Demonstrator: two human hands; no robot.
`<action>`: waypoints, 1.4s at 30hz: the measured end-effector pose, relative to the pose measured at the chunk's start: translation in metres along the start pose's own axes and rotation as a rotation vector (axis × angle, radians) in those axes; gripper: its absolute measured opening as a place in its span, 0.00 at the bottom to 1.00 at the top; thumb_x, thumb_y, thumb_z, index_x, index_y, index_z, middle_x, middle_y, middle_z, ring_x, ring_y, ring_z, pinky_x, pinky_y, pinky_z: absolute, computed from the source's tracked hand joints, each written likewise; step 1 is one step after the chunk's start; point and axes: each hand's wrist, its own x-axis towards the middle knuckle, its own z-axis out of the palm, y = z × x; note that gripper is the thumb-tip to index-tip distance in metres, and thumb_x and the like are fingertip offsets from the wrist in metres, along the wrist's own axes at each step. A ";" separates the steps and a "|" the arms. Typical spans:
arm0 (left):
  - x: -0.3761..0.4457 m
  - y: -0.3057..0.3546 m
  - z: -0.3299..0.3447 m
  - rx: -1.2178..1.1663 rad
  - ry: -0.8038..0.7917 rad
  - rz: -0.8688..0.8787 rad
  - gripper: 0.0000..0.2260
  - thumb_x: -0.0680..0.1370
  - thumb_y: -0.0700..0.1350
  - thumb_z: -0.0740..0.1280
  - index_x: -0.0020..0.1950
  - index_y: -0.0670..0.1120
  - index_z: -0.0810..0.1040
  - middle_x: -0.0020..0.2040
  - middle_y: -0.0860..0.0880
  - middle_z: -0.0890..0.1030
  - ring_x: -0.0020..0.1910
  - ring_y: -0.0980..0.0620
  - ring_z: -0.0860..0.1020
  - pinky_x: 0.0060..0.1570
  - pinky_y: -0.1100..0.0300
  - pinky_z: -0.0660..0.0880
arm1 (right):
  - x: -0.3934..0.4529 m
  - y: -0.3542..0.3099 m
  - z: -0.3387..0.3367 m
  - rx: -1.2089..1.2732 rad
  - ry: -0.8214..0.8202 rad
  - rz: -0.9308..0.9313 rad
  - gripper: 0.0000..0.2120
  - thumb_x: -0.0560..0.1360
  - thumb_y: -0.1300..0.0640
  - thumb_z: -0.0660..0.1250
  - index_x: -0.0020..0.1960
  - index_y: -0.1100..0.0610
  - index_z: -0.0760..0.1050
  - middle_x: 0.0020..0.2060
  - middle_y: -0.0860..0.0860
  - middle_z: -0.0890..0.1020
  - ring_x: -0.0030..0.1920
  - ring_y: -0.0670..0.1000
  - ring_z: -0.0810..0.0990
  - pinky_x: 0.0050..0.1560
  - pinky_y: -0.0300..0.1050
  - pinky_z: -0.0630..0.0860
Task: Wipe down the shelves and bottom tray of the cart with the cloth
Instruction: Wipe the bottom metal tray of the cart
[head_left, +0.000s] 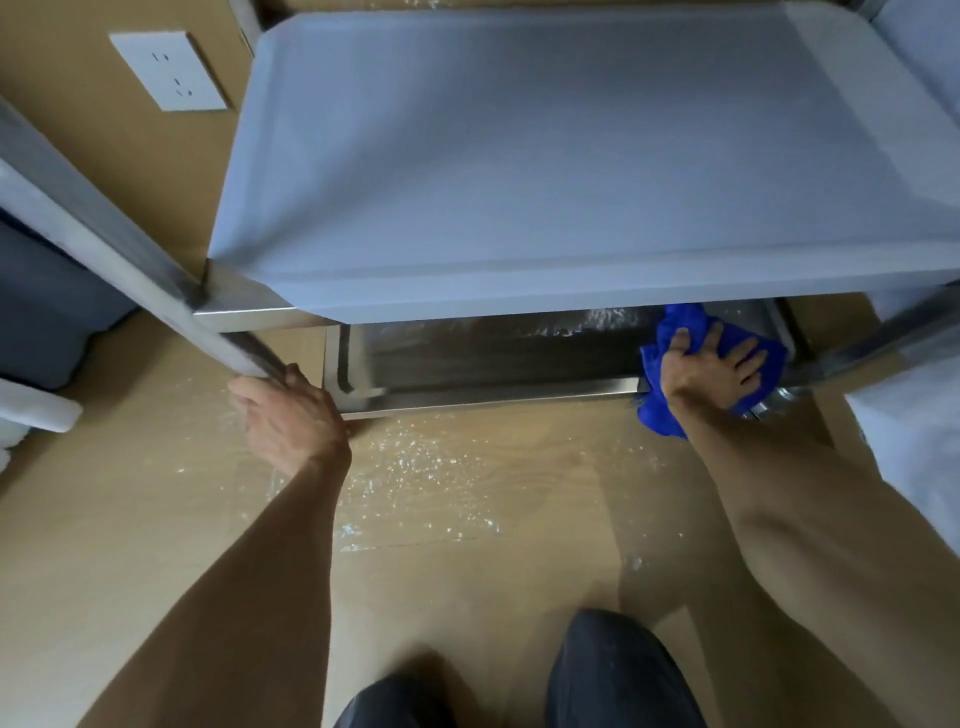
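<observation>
Cloth (670, 332), bright blue and bunched, lies on the right end of the bottom tray (488, 393), draped over the tray's near rim. Spread fingers (748, 349) of the right hand (711, 366) press flat on top of it, palm down, with blue folds showing past the fingertips and under the wrist. The left hand (288, 415) sits just beside the tray's left near corner, its fingers curled around the lower end of the cart's slanting metal post (156, 280). Directly above the tray, the cart's shelf (545, 171) spreads wide and pale, hiding most of the tray's far part. Crinkled clear plastic film (415, 478) lies on the wooden floor (156, 519) just in front of the tray. A white wall socket (169, 70) sits well beyond the tray's left end.
</observation>
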 end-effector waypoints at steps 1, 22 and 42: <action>0.001 0.000 0.001 0.002 0.008 0.008 0.16 0.81 0.53 0.58 0.59 0.42 0.64 0.53 0.38 0.75 0.50 0.35 0.78 0.49 0.41 0.77 | -0.003 -0.009 0.003 -0.022 0.001 -0.010 0.33 0.80 0.37 0.44 0.81 0.52 0.54 0.80 0.62 0.49 0.79 0.64 0.46 0.76 0.63 0.43; 0.012 -0.005 -0.010 0.053 -0.110 0.044 0.14 0.83 0.50 0.57 0.58 0.39 0.65 0.56 0.38 0.76 0.50 0.35 0.79 0.42 0.53 0.65 | -0.252 -0.208 0.111 -0.349 -0.240 -1.228 0.36 0.79 0.35 0.49 0.81 0.52 0.50 0.81 0.58 0.48 0.80 0.59 0.45 0.78 0.59 0.46; 0.011 -0.010 -0.019 0.052 -0.168 0.145 0.14 0.83 0.50 0.55 0.58 0.39 0.65 0.54 0.38 0.75 0.47 0.35 0.78 0.42 0.51 0.69 | -0.067 0.023 0.040 -0.393 0.112 -0.805 0.36 0.79 0.39 0.62 0.76 0.63 0.62 0.75 0.68 0.61 0.75 0.69 0.60 0.69 0.66 0.63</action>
